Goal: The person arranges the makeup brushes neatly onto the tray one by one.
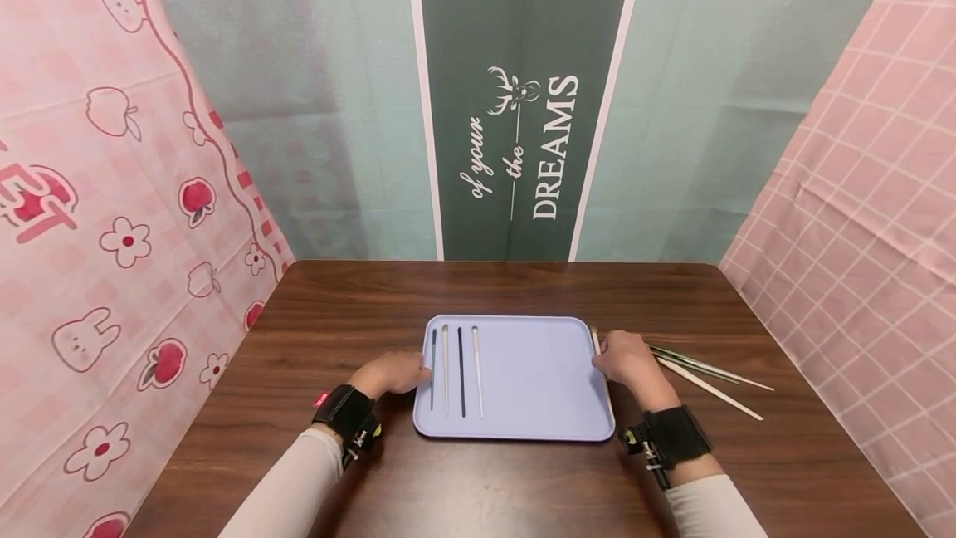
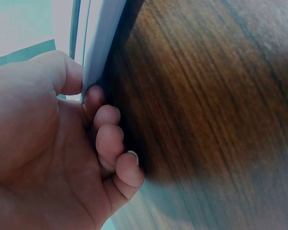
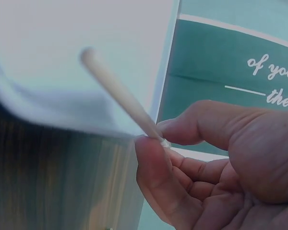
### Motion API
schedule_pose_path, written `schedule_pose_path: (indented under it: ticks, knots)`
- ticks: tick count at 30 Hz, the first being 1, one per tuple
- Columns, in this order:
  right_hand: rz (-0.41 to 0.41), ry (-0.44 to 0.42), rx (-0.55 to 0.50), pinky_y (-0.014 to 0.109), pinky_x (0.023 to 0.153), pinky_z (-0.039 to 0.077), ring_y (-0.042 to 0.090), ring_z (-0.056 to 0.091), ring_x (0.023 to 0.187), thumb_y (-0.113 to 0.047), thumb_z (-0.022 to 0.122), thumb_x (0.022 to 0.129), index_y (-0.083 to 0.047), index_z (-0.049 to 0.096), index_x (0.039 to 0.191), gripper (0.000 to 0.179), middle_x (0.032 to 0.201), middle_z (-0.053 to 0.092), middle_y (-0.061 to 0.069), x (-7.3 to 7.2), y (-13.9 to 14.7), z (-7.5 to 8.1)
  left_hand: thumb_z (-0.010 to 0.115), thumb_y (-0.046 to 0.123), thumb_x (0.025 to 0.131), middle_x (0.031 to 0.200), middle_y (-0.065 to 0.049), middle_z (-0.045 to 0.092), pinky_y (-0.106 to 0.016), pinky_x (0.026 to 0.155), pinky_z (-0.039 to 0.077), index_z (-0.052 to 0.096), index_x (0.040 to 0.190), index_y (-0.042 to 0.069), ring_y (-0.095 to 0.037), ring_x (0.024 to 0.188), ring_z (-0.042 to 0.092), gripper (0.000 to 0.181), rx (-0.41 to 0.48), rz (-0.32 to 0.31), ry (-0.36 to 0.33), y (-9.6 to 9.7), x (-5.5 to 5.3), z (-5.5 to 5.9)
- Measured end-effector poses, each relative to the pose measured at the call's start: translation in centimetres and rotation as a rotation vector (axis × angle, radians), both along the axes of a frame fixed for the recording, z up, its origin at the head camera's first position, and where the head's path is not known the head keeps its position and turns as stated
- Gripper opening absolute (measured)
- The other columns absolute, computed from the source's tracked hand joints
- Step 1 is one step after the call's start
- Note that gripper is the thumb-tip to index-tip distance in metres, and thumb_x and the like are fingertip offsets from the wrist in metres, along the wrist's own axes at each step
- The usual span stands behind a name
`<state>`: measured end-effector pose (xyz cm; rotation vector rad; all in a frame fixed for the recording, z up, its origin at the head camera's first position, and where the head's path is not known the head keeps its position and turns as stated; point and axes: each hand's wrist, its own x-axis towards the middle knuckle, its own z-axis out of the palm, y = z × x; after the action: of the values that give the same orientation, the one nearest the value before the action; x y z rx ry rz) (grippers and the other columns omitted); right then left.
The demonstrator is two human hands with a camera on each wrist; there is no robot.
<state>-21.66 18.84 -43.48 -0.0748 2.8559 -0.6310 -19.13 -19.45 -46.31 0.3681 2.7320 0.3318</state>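
Observation:
A lavender tray [image 1: 534, 380] lies on the table. My left hand [image 1: 392, 372] grips its left rim, the thumb over the edge and the curled fingers low against the outside in the left wrist view. My right hand [image 1: 626, 358] pinches a slim brush [image 3: 117, 93] between thumb and fingers above the tray's right rim. Its cream handle ends in a rounded tip, and the part inside the fingers is hidden. Several thin brushes lie side by side in the tray's left part, among them a dark one [image 1: 461, 372] and a white-handled one [image 1: 478, 372].
Right of my right hand, several loose pale and green sticks [image 1: 709, 380] lie fanned on the brown wooden table [image 1: 493, 488]. A green curtain [image 1: 358, 106] hangs behind the table, with pink cloths [image 1: 859, 189] at both sides.

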Motion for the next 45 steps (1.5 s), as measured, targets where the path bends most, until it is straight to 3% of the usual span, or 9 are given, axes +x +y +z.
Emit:
schedule_pose_path:
  ticks: [10,21,32,45]
  knots:
    - [-0.005,0.014,-0.004,0.026,0.049,0.031,0.013,0.041,0.050,-0.010,0.062,0.083,-0.016,0.043,0.055,0.035,0.054,0.041,-0.003,-0.3,-1.7,-0.1,0.050,0.021,0.095,0.088,-0.008,0.059,-0.042,0.081,0.047,0.061,0.093,0.004,-0.023,0.079,0.051,0.020,-0.003,0.000,-0.003,0.1,0.0,0.1]
    - [0.022,0.021,0.010,0.026,0.050,0.030,0.013,0.040,0.050,-0.010,0.065,0.082,-0.015,0.049,0.053,0.034,0.051,0.045,-0.004,-0.5,-3.7,-0.1,0.051,0.021,0.094,0.083,-0.007,0.056,-0.041,0.078,0.046,0.059,0.086,0.007,-0.022,0.077,0.050,0.018,-0.007,-0.013,0.010,0.3,-0.1,0.0]
    - [0.048,0.052,-0.007,0.026,0.051,0.034,0.016,0.048,0.052,-0.010,0.066,0.081,-0.012,0.055,0.056,0.027,0.053,0.052,-0.001,-0.7,-5.4,-0.1,0.051,0.022,0.095,0.085,-0.007,0.056,-0.040,0.079,0.045,0.061,0.092,0.005,-0.023,0.079,0.051,0.020,-0.016,0.002,-0.012,0.3,-0.2,-0.1]
    - [0.106,0.081,0.005,0.023,0.049,0.030,0.013,0.042,0.048,-0.010,0.066,0.080,-0.014,0.050,0.049,0.034,0.047,0.044,-0.005,-0.7,-7.9,0.1,0.050,0.021,0.094,0.086,-0.008,0.057,-0.042,0.081,0.047,0.059,0.088,0.006,-0.023,0.079,0.051,0.019,-0.019,-0.013,0.006,0.3,-0.1,-0.1]
